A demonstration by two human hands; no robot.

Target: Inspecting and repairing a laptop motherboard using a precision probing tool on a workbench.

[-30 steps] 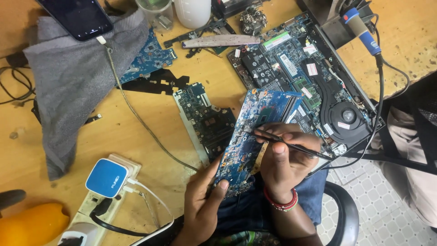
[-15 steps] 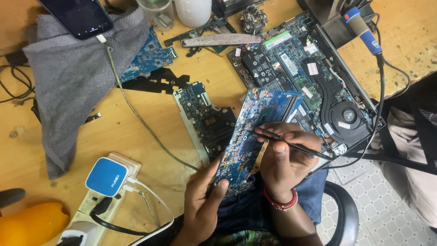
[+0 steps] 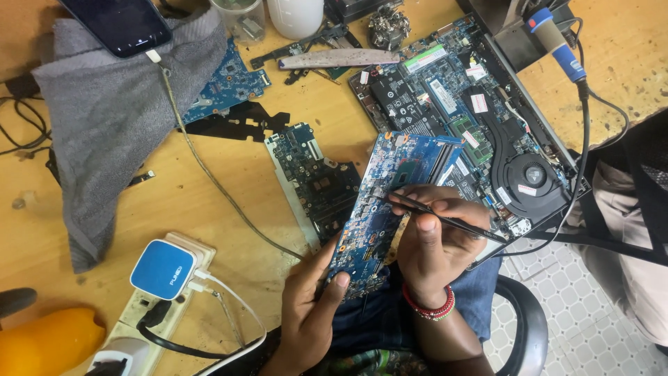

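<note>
My left hand [image 3: 313,306] grips the lower edge of a blue circuit board [image 3: 390,188], holding it tilted up over the table's front edge. My right hand [image 3: 431,237] pinches thin black tweezers [image 3: 452,221], their tip touching the middle of the board. A red beaded bracelet [image 3: 428,306] is on my right wrist. Behind the held board lies an opened laptop base [image 3: 487,125] with a fan, heat pipe and memory sticks exposed.
A dark circuit board [image 3: 316,177] lies left of the held one. A grey cloth [image 3: 111,118] with a phone [image 3: 118,24] on it covers the far left. A power strip with a blue charger [image 3: 161,268] sits front left. A blue-handled soldering iron [image 3: 557,45] rests far right.
</note>
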